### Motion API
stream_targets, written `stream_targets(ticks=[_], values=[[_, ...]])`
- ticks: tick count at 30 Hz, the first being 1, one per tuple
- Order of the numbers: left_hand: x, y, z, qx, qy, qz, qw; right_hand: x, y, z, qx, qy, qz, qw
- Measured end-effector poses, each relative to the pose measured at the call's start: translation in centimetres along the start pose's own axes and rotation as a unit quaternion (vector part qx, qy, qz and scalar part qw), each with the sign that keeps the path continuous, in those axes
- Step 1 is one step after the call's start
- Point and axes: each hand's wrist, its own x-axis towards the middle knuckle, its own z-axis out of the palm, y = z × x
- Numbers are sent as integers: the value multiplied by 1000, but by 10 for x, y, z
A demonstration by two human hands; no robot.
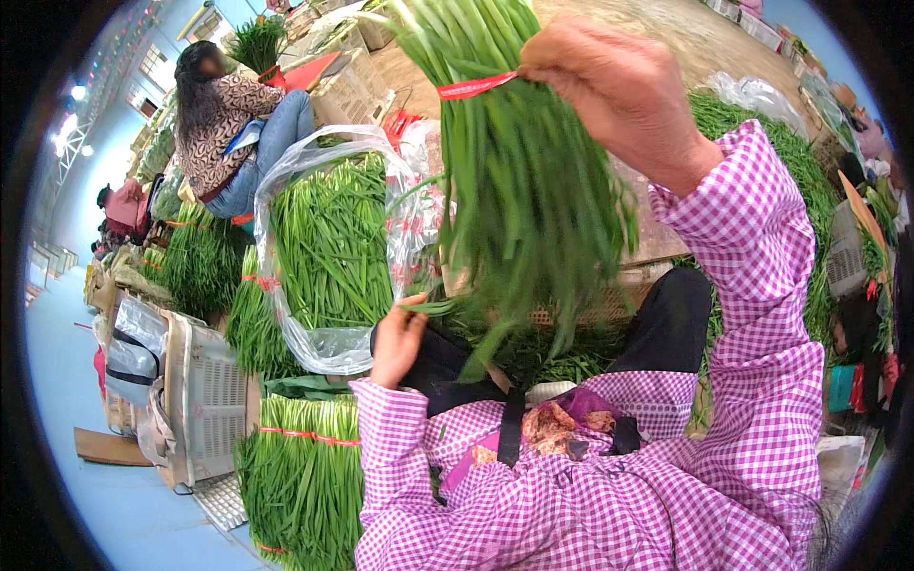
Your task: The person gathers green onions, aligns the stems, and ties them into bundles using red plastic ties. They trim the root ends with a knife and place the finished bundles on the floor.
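Observation:
My right hand point(621, 93) holds up a large bunch of garlic chives point(528, 164) by the red tape point(477, 86) around it. The pale stems point up and the green leaves hang loose, blurred by motion. Lower and to the left, my left hand point(398, 341) pinches a few chive leaves point(432, 307) between thumb and fingers. Close beyond it stands an open clear plastic bag point(328, 351) packed with chives point(328, 235). Below my left forearm are several chive bunches bound with red tape point(307, 485).
A seated person point(221, 128) works at the upper left beside another chive bunch point(258, 46). A plastic crate point(211, 400) stands at the left. More bunches point(196, 264) stand behind the bag. Loose chives point(757, 164) are heaped at the right, near a plastic sheet point(757, 96).

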Motion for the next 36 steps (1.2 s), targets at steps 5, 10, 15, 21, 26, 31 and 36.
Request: stream_targets(ticks=[5,10,15,21,26,31,36], values=[[9,78,-42,-91,200,85,972,-14,0,-18,7,7,15,1000],[36,158,8,-136,99,237,957,-38,-20,-2,67,59,49,995],[34,186,48,-273,-25,259,926,-61,-38,6,115,89,151,978],[39,225,52,-295,81,294,905,-52,-47,14,140,166,184,959],[46,272,11,-179,108,324,923,-89,-12,-15,49,108,218,969],[90,277,8,106,120,451,878,-208,38,-56,-287,-114,394,866],[152,214,98,414,70,431,799,-304,50,-50,-356,-297,500,731]])
